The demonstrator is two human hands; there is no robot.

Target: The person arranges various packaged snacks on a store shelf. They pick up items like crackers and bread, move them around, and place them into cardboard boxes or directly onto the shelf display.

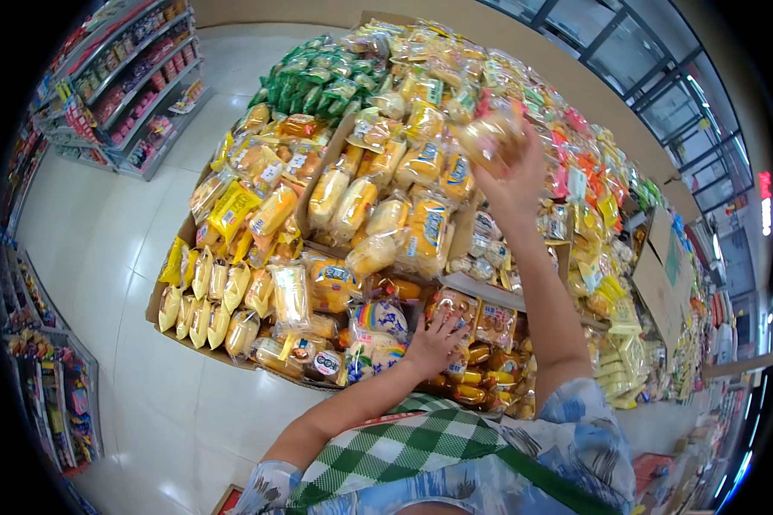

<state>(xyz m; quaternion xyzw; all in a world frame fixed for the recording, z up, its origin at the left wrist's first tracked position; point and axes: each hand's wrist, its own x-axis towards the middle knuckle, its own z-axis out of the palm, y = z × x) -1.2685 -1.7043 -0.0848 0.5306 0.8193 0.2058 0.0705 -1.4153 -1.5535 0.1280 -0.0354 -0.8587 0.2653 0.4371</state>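
Note:
My right hand (517, 184) is raised over the far part of the display, closed round a clear-wrapped bread (492, 140), which is blurred by motion. Low at the front, my left hand (435, 345) lies with spread fingers on brown packaged pastries (453, 306) and grips nothing. Just left of it are white packs with rainbow prints (380, 318). Beyond the left hand, a cardboard compartment holds yellow wrapped bread loaves (352, 206). Beneath my right forearm are small white-wrapped cakes (487, 251).
Green-wrapped snacks (318, 81) are heaped at the far left of the display. Small yellow-wrapped rolls (201, 311) line the near left corner. Cardboard dividers (328, 159) separate the piles. Stocked shelves (137, 86) stand across the tiled floor (155, 223). An open cardboard flap (661, 275) rises at right.

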